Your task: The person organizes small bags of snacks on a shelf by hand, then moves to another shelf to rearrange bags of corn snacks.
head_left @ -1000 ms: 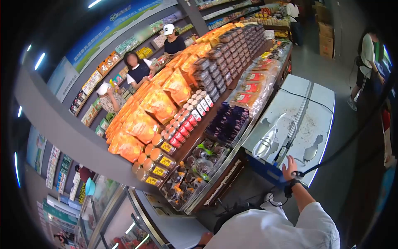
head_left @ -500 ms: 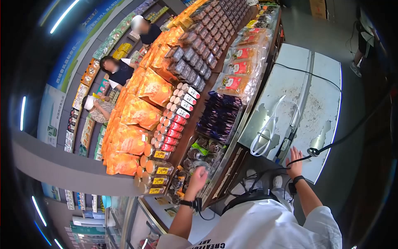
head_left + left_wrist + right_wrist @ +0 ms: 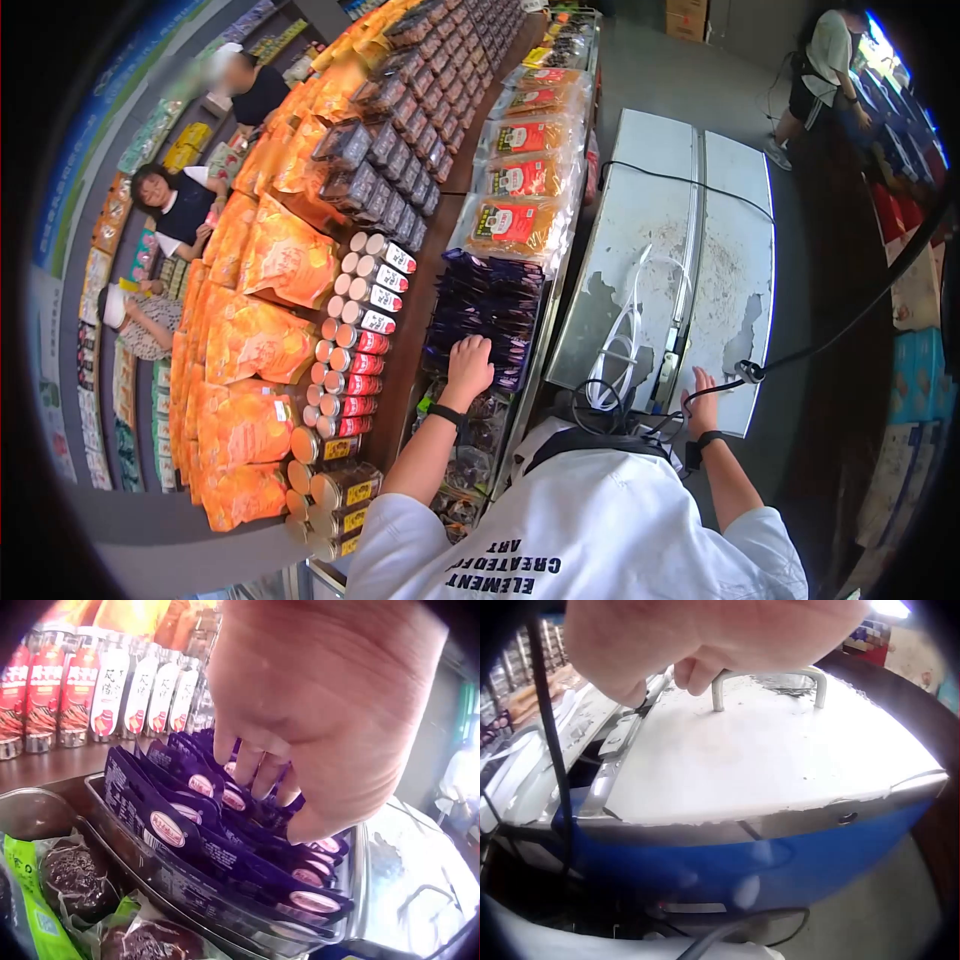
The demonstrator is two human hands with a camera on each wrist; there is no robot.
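Note:
In the head view my left hand [image 3: 470,370] reaches over the purple packets [image 3: 480,310] in the display. The left wrist view shows its fingers bent down onto the tops of the purple packets [image 3: 191,825], which stand in rows in a clear plastic bin [image 3: 150,877]. The thumb is apart from the fingers, and no packet is lifted. On the other side, my right hand [image 3: 705,405] is at the near end of a worn white freezer lid [image 3: 730,290], its fingers extended. Seen from the right wrist, the hand hangs over the lid beside a metal handle [image 3: 821,694].
Jars [image 3: 360,360], orange bags [image 3: 285,255] and dark boxed packs [image 3: 400,165] are stacked left of the bin. Wrapped dark food [image 3: 79,874] lies in the neighbouring bin. A white cable [image 3: 625,345] is on the freezer; a black cable [image 3: 850,325] crosses near my right hand. People stand behind the display.
My left hand came into view, passed over the wrapped-food bin and moved forward onto the purple packets. The right hand stays at the freezer's near end. The view has shifted.

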